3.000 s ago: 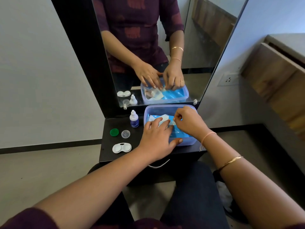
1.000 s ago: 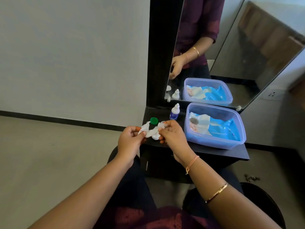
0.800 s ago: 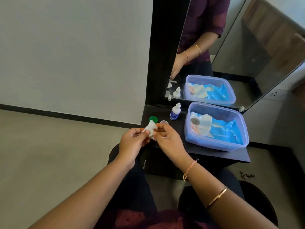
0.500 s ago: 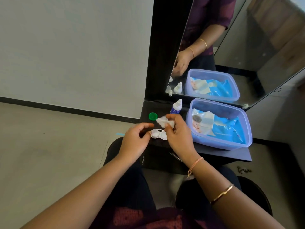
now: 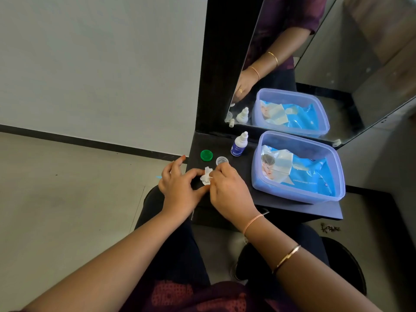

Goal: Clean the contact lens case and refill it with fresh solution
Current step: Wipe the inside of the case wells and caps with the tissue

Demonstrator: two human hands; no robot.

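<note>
the hands are out of the blue tub (image 5: 299, 194) and now meet at the near left of the black shelf (image 5: 292, 206). the right hand (image 5: 229, 194) presses a crumpled white tissue (image 5: 206, 176) down; the left hand (image 5: 177, 190) steadies beside it, hiding the lens case.

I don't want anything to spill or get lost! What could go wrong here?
The clear cap and green cap lie loose just beyond the right hand; a bump could knock them off the shelf. The small bottle stands upright nearby and might tip.
</note>
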